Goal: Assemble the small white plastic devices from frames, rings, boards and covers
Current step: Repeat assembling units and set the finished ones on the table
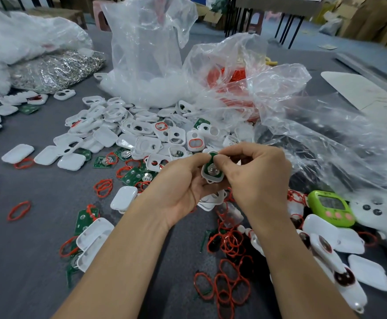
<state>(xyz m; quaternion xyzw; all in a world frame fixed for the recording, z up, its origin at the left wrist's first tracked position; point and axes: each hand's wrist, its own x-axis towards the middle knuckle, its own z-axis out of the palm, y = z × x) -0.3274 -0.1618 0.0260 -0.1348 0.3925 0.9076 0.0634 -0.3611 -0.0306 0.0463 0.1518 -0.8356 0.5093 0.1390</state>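
My left hand (pixel 183 180) cradles a small white frame (pixel 212 174) with a green board (pixel 212 168) seated in it, metal battery contact facing up. My right hand (pixel 254 173) pinches the top edge of the same frame and board with thumb and forefinger. Behind the hands lies a heap of white frames (pixel 142 127) on the grey table. Loose green boards (pixel 132 176), red rings (pixel 104 187) and plain white covers (pixel 17 153) are scattered to the left and in front.
Clear plastic bags (pixel 146 56) of parts stand at the back, one with red rings (pixel 229 81). A bag of metal key rings (pixel 56 72) lies far left. A green timer (pixel 330 208) and finished white devices (pixel 335 265) sit at the right.
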